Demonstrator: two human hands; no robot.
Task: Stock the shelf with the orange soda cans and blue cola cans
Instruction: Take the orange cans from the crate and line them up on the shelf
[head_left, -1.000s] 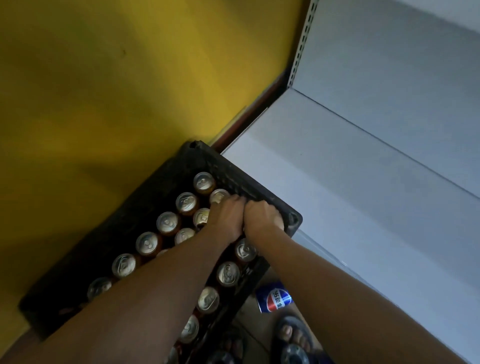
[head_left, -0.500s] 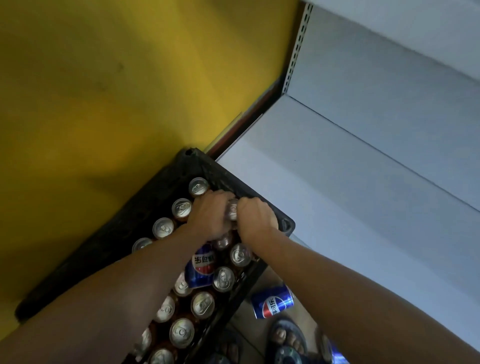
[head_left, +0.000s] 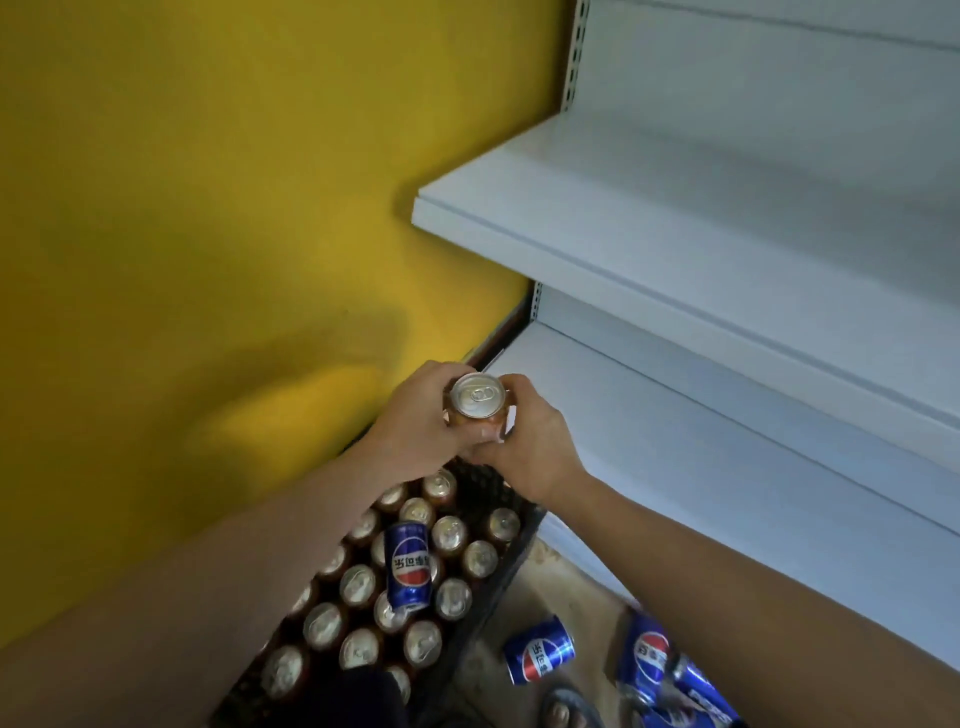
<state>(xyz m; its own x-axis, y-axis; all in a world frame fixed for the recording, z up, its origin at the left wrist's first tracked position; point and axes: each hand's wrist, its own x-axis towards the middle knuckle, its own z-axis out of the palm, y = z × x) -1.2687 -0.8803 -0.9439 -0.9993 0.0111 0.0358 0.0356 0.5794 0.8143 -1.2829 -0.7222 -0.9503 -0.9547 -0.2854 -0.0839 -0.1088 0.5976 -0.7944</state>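
Wall (head_left: 208, 182) in yellow fills the left half of the view. To its right stands white shelving: an upper shelf (head_left: 649, 218) and a lower shelf (head_left: 727, 467), both bare where they show. Below, against the wall, sits a black crate (head_left: 485, 486) packed with upright orange cans (head_left: 358, 584). One blue can (head_left: 409, 566) lies on its side across their tops. More blue cans (head_left: 538, 649) lie on the floor between crate and lower shelf.

Both arms reach forward over the crate. The left hand (head_left: 415, 426) and right hand (head_left: 535, 441) meet round one orange can (head_left: 477, 397), fingers curled on its sides, its top facing the camera. It is held upright in the air, above the crate's far end and just off the near-left corner of the lower shelf, touching neither. A pale glint under the right fingers may be a second can; I cannot tell.

The step in hand looks like the carry from crate to shelf, early in the job, since no can stands on either shelf. The next move calls for swinging the can rightward over a shelf lip and setting it down upright toward the back left corner so rows can fill forward. Both hands then let go.
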